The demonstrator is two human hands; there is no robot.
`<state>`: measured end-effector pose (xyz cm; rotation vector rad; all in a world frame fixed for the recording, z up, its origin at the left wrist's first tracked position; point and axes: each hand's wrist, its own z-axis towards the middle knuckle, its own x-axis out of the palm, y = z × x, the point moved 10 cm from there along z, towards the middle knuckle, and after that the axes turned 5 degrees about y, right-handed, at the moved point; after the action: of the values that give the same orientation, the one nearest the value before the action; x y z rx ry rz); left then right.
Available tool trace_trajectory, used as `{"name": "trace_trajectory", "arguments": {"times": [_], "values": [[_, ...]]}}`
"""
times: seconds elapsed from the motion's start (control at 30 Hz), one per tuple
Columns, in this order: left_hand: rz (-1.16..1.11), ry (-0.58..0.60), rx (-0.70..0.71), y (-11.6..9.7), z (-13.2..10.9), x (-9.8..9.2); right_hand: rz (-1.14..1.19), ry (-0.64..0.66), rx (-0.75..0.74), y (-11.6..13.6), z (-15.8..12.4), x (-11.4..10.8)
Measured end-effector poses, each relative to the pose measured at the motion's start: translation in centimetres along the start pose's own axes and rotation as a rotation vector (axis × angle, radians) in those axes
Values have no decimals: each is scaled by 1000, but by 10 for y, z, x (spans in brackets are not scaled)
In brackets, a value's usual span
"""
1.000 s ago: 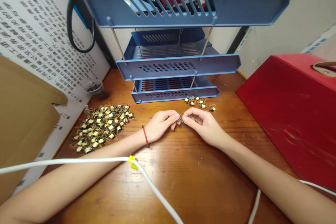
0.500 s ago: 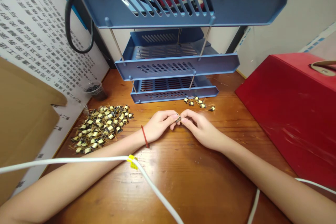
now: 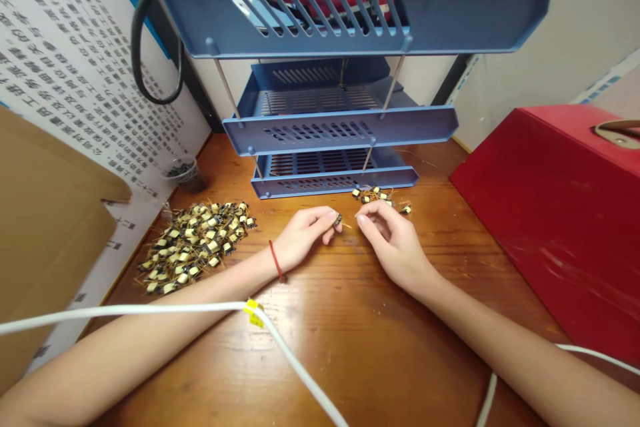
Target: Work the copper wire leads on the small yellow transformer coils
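My left hand [image 3: 311, 230], with a red cord at the wrist, pinches a small transformer coil [image 3: 339, 219] between thumb and fingers. The coil has dark pins, and a thin copper-coloured lead sticks out to the right. My right hand [image 3: 393, 240] is just to the right, apart from the coil. Its thumb and forefinger are pressed together, and whatever they hold, if anything, is too small to make out. Behind it lies a small group of similar coils [image 3: 367, 197], partly hidden by the fingers. A large pile of yellow-and-black coils [image 3: 195, 243] with loose wire leads lies left of my left hand.
A blue tiered tray rack [image 3: 340, 127] stands at the back. Near the left wall is a clear plastic cup [image 3: 185, 175] with dark small parts. A red box [image 3: 545, 213] stands on the right, cardboard [image 3: 55, 233] on the left. A white cable [image 3: 295, 360] crosses in front.
My right hand has moved right, away from the coil, opening a gap between the hands. The coil stays in my left hand, its lead now showing. The view has shifted slightly.
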<state>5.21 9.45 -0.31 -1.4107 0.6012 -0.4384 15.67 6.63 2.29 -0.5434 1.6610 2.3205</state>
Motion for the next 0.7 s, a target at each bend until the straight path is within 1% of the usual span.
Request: {"name": "trace_trajectory", "arguments": {"times": [0.07,0.17,0.23,0.3,0.4,0.57,0.7], "values": [[8,0,-3,0,-1,0,-120,-38,-103,15,-3,-3],[15,1,-12,-1,-1,1,-242,-61,-270,37,-8,-1],[18,3,-20,-2,-1,2,-289,-79,-326,43,-10,0],[20,5,-29,-2,0,2,-315,-91,-337,43,-11,0],[20,15,-32,-3,-1,3,-311,-94,-315,41,-10,-1],[-19,81,-51,0,-3,8,-297,-114,-266,39,-10,-5],[-81,106,-66,1,-2,10,-335,-156,-309,44,-12,-8]]}}
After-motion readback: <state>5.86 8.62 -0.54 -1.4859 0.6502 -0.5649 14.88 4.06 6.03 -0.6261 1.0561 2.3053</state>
